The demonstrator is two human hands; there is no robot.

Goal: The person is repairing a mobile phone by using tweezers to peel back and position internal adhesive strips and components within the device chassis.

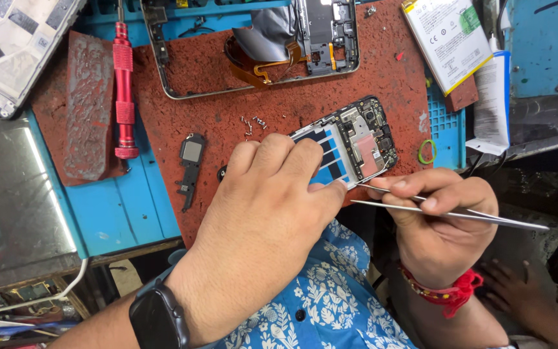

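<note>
L hand (263, 213) lies palm down, back to the cam, fingers (305, 155) curled fwd and bunched, thumb tip pointing right. L wrist bent, forearm coming up from bottom left. R hand (437, 216) sits just right of it, knuckles up, thumb & index pinched together, other fingers curled under. R wrist low, forearm dropping to bottom right.

Open red mat (305, 106) lies between the bare metal phone frame (163, 71) and the opened phone chassis (356, 139); loose small screws (252, 123) obstruct it. The red-handled screwdriver (124, 90) and black speaker module (191, 161) block leftward passage.
</note>
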